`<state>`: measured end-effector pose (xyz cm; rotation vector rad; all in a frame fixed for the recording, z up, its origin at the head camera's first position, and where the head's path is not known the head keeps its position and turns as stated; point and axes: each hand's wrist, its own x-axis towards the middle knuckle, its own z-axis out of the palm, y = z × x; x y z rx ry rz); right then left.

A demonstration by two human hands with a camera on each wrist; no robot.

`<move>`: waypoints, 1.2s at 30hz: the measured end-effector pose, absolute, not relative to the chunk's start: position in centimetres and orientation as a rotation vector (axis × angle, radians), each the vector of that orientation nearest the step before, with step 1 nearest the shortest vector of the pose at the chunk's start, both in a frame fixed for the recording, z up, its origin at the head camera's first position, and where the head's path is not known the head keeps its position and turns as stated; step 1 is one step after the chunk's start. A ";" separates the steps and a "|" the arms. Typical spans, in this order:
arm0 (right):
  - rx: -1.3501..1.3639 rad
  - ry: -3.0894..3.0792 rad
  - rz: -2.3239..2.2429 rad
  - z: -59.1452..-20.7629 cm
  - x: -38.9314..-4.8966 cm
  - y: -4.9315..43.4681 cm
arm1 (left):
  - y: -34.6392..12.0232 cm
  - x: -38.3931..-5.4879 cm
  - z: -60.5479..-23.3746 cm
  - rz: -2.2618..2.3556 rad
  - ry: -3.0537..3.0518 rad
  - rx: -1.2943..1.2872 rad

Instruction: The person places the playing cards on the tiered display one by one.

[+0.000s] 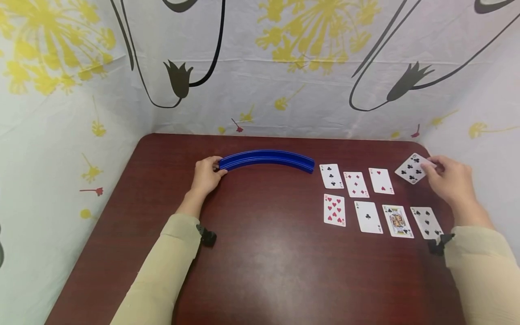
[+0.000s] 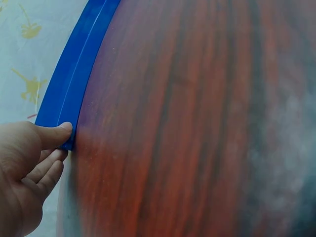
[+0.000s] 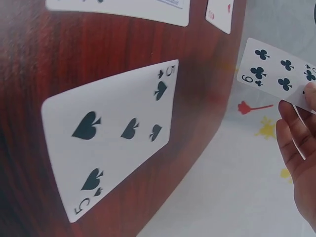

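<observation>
The six of clubs (image 1: 412, 169) is held up off the table at about 2 o'clock, near the far right corner. It is pinched at one edge by the fingers of the right hand (image 1: 448, 180), and it hangs tilted, just past the row of cards.

The card is held by one edge only, so it could be dropped or bent if the pinch gets loose. It could also be bumped into the red card (image 1: 381, 181) beside it, and the neat row could be knocked crooked. The five of spades (image 3: 116, 133) lies very near the table edge (image 3: 197, 148) at about 4 o'clock, so it could be pushed off by the sleeve.

The blue curved card holder (image 1: 268, 160) lies at 12 o'clock. Its left end is gripped by the left hand (image 1: 207, 174), with the thumb (image 2: 52, 134) pressed on top and the fingers curled below. The holder could be slid sideways if it is pulled too hard.

Seven other cards (image 1: 367, 216) lie face up in two rows at 3 o'clock. The right fingertips are cut off in the right wrist view. The small corner marks on some far cards are too tiny to be read. Only the holder's left part can be seen in the left wrist view.
</observation>
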<state>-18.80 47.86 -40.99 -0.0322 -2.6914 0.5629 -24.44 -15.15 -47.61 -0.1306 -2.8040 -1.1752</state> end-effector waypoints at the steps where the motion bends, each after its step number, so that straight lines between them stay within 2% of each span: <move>1: -0.028 -2.688 0.562 -40.9 -18.8 47.7 | -15.2 -24.5 -47.6 -1.175 -2.804 -0.130; 36: 0.226 -2.526 0.663 -37.2 -20.2 41.1 | -15.1 -24.6 -47.5 -1.228 -2.819 -0.076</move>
